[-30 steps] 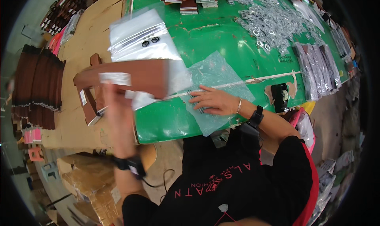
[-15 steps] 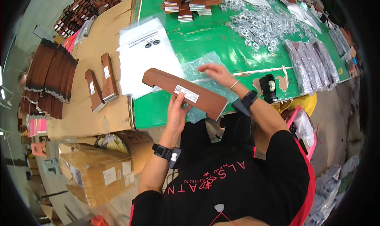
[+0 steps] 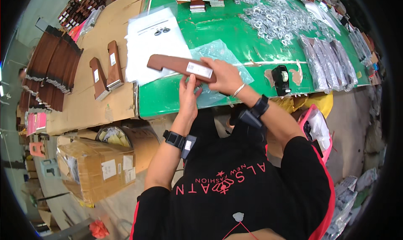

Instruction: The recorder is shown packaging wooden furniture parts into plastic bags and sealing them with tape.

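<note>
A long brown panel (image 3: pixel 170 64) with a white label is held flat over the front edge of the green table (image 3: pixel 235 38). My left hand (image 3: pixel 188 98) grips its near end from below. My right hand (image 3: pixel 224 75) holds the same end from the right, over the label. Under the panel lies a clear plastic bag (image 3: pixel 218 55), crumpled on the green top. A stack of flat clear bags with white sheets (image 3: pixel 153 42) lies just left of it.
Two brown panels (image 3: pixel 105 70) rest on cardboard (image 3: pixel 75 101) to the left, beside rows of dark brown panels (image 3: pixel 50 68). Shiny metal parts (image 3: pixel 277 19) and grey packets (image 3: pixel 327 63) cover the table's right. A tape dispenser (image 3: pixel 281 78) sits at the front edge. Cardboard boxes (image 3: pixel 96 168) stand below.
The brown panel has swung from a tilt to level and moved onto the clear bag. My right hand has come onto its labelled end; my left hand stays under it.
</note>
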A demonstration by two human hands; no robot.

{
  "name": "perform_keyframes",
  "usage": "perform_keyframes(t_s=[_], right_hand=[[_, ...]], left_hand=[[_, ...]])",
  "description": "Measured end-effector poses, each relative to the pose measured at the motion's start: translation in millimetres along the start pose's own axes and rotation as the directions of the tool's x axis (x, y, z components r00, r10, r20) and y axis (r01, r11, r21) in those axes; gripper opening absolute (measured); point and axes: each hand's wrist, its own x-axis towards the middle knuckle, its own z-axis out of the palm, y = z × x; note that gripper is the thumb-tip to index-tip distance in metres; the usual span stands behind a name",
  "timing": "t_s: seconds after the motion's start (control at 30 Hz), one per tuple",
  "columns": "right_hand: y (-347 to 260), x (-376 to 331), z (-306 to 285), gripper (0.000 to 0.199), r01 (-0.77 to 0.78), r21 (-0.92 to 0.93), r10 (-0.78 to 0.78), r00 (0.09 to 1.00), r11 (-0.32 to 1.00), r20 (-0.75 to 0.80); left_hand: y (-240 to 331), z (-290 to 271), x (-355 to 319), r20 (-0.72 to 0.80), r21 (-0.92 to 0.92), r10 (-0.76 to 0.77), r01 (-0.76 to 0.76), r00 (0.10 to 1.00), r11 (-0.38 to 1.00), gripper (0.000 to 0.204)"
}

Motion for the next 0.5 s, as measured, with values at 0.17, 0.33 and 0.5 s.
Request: perform_keyframes(t_s=[0.17, 0.33, 0.5], right_hand=[[21.4, -1.5, -49.1, 0.076, 0.005, 0.08, -0.002, 0.999, 0.997, -0.036], [26.9, -12.3, -52.0, 0.077, 0.078, 0.053, -0.081, 0.994, 0.996, 0.073], [56.9, -21.1, -18.0, 0.08, 0.155, 0.023, -0.157, 0.979, 0.988, 0.129]], left_hand=[[-28.0, -10.8, -6.7, 0.154, 0.137, 0.21, -0.231, 0.965, 0.963, 0.042], [-35.0, -5.0, -25.4, 0.293, 0.597, 0.343, -0.451, 0.892, 0.663, 0.03], [-38.0, -4.3, -33.2, 0.356, 0.65, 0.409, -0.537, 0.84, 0.538, 0.034]])
